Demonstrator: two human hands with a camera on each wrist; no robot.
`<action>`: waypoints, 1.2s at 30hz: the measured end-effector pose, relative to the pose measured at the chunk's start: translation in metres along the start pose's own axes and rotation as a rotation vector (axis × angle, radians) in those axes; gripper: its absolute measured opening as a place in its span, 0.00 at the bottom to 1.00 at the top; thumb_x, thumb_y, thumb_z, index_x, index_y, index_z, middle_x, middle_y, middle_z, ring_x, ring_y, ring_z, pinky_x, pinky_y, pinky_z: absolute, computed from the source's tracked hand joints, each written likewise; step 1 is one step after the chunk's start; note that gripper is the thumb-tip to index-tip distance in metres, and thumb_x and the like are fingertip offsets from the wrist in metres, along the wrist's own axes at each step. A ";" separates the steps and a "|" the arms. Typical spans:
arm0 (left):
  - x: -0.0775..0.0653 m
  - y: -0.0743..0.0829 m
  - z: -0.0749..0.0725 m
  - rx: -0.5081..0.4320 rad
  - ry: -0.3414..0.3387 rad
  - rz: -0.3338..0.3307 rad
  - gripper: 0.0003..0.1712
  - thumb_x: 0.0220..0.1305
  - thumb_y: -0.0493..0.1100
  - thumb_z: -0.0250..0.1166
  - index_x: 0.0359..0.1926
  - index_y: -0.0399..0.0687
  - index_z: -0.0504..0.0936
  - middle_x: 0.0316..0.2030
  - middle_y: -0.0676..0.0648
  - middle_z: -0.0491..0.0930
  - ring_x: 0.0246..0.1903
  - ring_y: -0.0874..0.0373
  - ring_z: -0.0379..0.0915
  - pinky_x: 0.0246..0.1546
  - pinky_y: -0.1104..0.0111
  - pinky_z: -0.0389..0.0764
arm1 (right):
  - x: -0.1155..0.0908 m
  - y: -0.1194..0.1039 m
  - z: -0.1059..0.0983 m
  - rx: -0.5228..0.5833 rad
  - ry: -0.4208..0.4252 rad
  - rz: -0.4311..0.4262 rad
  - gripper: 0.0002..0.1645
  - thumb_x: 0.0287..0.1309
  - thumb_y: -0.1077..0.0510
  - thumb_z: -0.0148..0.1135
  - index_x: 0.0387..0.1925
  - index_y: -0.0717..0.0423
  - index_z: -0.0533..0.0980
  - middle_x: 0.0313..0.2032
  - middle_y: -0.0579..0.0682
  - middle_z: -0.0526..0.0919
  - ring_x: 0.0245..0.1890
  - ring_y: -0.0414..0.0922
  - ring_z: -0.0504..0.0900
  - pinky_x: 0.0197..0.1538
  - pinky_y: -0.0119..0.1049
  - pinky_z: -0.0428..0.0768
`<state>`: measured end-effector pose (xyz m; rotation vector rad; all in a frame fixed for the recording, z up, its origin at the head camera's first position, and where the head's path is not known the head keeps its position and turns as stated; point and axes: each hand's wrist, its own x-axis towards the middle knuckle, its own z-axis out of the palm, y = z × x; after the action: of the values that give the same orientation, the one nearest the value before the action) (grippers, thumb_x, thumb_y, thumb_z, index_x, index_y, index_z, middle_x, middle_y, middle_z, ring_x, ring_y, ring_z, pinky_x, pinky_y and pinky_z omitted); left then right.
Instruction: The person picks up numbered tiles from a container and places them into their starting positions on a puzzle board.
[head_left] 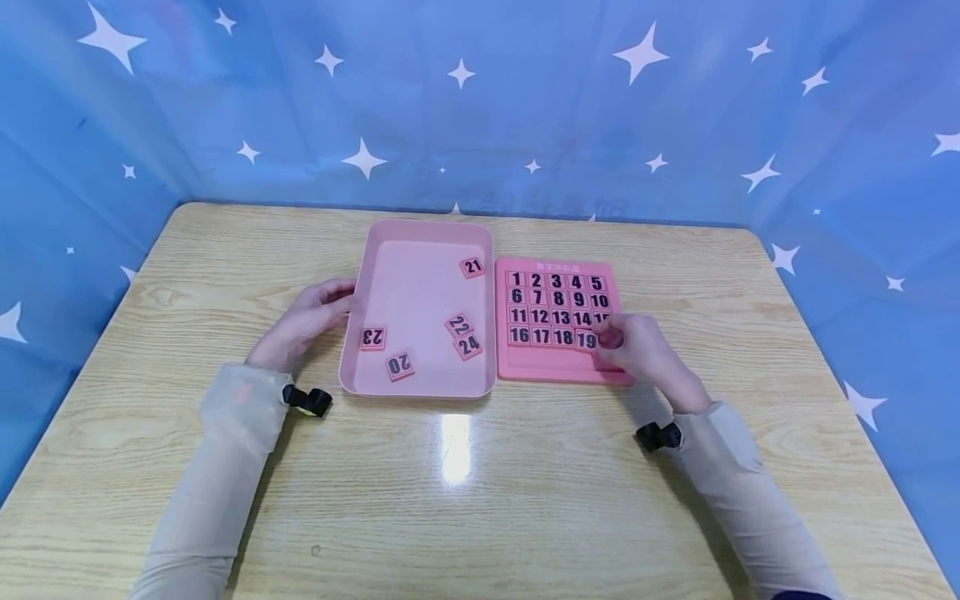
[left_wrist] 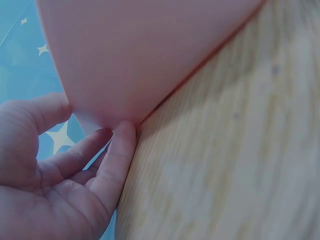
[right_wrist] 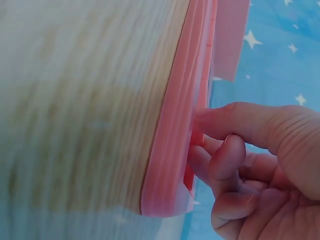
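A pink number-puzzle board lies flat, with tiles 1 to 18 in rows; tile 15 is partly covered by a finger. My right hand pinches the number tile 19 at its right side, and the tile sits slightly askew beside 18. In the right wrist view the board's side shows, but the tile cannot be made out by the right hand. To the left stands a pale pink tray. Loosely bent fingers of my left hand touch its left wall.
Loose tiles lie in the tray: 21 at upper right, 22 and 24 at right, 20 and an upside-down 23 at lower left. A blue starry curtain surrounds the wooden table.
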<state>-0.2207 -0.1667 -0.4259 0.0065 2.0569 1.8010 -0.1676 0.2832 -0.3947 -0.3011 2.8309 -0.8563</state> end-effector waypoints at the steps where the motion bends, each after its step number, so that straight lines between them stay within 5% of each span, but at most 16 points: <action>1: 0.000 0.000 0.000 0.004 -0.002 0.003 0.30 0.68 0.40 0.55 0.67 0.31 0.59 0.59 0.36 0.64 0.46 0.62 0.69 0.46 0.77 0.76 | 0.000 -0.001 0.000 -0.005 0.003 0.004 0.17 0.44 0.70 0.67 0.39 0.74 0.78 0.28 0.59 0.82 0.29 0.49 0.80 0.32 0.34 0.80; 15: -0.001 0.000 0.000 0.006 -0.001 0.006 0.30 0.68 0.40 0.55 0.66 0.30 0.59 0.57 0.38 0.66 0.45 0.63 0.69 0.44 0.77 0.76 | -0.003 -0.003 0.003 -0.079 0.073 -0.003 0.11 0.45 0.69 0.68 0.34 0.71 0.79 0.29 0.61 0.83 0.30 0.53 0.82 0.35 0.45 0.81; 28: -0.002 0.003 0.000 0.017 0.005 0.002 0.30 0.69 0.40 0.54 0.66 0.30 0.59 0.58 0.33 0.64 0.45 0.62 0.69 0.44 0.77 0.77 | 0.000 -0.004 0.002 -0.121 0.084 0.002 0.04 0.46 0.67 0.69 0.25 0.66 0.80 0.25 0.57 0.83 0.27 0.48 0.80 0.31 0.40 0.80; 36: -0.002 0.003 0.001 0.010 0.006 -0.017 0.30 0.68 0.40 0.55 0.67 0.32 0.59 0.59 0.36 0.64 0.47 0.61 0.68 0.46 0.77 0.76 | 0.007 -0.029 0.006 -0.009 0.132 -0.068 0.08 0.48 0.63 0.69 0.30 0.65 0.79 0.26 0.56 0.82 0.23 0.45 0.76 0.28 0.32 0.76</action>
<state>-0.2196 -0.1657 -0.4225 -0.0132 2.0637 1.7829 -0.1688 0.2554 -0.3839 -0.3561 2.9624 -0.9084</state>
